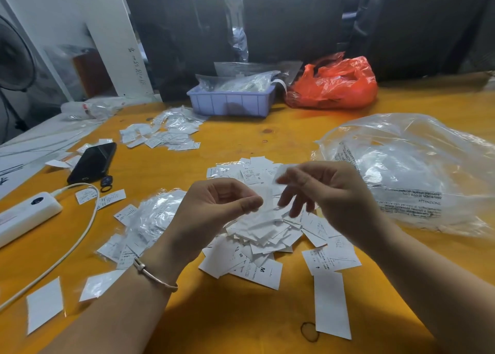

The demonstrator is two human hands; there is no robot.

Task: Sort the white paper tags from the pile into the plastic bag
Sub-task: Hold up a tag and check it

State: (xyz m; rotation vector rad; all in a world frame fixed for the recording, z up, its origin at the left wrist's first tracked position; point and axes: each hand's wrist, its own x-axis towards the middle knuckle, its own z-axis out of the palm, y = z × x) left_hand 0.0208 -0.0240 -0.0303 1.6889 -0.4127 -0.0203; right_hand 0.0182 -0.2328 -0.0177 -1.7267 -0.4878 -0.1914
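A pile of white paper tags (267, 233) lies on the yellow table in front of me. My right hand (329, 192) hovers above the pile and pinches a blurred white tag (285, 170) between thumb and forefinger. My left hand (222, 203) is just left of it with curled fingers. Its thumb and forefinger pinch the edge of a thin whitish piece (267, 197) that reaches toward the right hand; blur hides what it is. A large crumpled clear plastic bag (407, 166) with printed warning text lies to the right of the pile.
Small clear bags holding tags (152, 219) lie left of the pile, with more tags (163, 133) further back. A black phone (93, 162), white power bank (26, 217) and cable (80, 235) are at left. Behind are a lilac bin (230, 103) and orange bag (334, 85). A black rubber band (310, 332) lies near me.
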